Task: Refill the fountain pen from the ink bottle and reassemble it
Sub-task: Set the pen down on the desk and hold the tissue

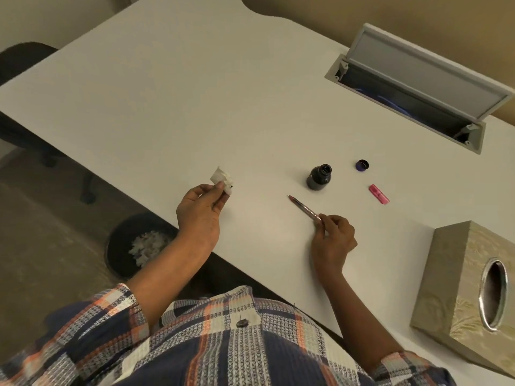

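Now, watching from my remote station, I judge this to be the clean-up before capping. At the far left, the waste bin (139, 243) sits on the floor beside the worktop (195, 93) edge, with paper scraps inside. The left hand (199, 210) pinches a crumpled, ink-spotted tissue (221, 179) between thumb and fingers; I would drop it straight into that bin, stained side inward. The fountain pen (305, 208) slants low over the worktop with its nib pointing away. The open ink bottle (320, 178) stands just beyond the nib, so I would steer clear of it. The right hand (333, 238) grips the pen's rear end with curled fingers. The bottle cap (362, 165) and the pink pen cap (379, 193) lie further right; I would press the pen cap on squarely.
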Available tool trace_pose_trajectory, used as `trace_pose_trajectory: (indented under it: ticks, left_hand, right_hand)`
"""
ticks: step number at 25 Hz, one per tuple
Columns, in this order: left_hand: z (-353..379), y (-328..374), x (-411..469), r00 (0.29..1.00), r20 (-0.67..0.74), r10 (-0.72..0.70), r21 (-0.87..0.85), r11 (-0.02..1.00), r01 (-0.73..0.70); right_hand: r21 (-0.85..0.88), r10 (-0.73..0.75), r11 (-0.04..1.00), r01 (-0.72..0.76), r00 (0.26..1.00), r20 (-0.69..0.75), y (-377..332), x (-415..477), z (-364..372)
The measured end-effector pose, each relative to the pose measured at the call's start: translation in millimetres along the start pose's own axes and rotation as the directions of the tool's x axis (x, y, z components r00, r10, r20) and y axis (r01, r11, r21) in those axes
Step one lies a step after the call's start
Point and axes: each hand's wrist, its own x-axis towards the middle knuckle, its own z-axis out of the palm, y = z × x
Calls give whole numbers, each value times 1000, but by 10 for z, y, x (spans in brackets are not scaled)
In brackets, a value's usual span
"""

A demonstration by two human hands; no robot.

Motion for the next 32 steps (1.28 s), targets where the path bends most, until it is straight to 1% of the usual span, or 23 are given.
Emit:
trace_pose_trajectory:
  ticks: [8,12,19,25,28,29,30,32]
  left_hand:
    - [28,-39,81,999,-32,-22,-13,1000,22]
    - [-4,-56,89,999,-46,-26,-17,1000,25]
    - [-37,-89,58,998,-44,-35,-26,999,33]
    - [-47,-97,51,998,-44,-38,-19,999,38]
    - [-44,-95,39,999,-33,-39,-18,999,38]
    - [-42,-91,36,999,-29,-36,-19,999,35]
    - [-39,-83,37,999,-26,-33,-23,999,32]
    - [-51,-50,50,999,-23,-37,-44,998,36]
  right_hand:
    - [-35,15,999,-14,1000,23,10,-17,-26]
    - [-50,32,998,-30,998,58,-16,3,-27]
    - [-70,25,997,-19,997,72,8,13,-26]
    - [-53,22,998,-19,998,59,25,2,-17]
    - [21,76,997,-77,996,39,20,-17,-65]
    - [56,71,996,-71,997,4,2,-29,-91]
    - [82,32,996,-27,998,-51,-33,-41,-119]
    - [114,-112,985,129,983,-147,-192,-53,-158]
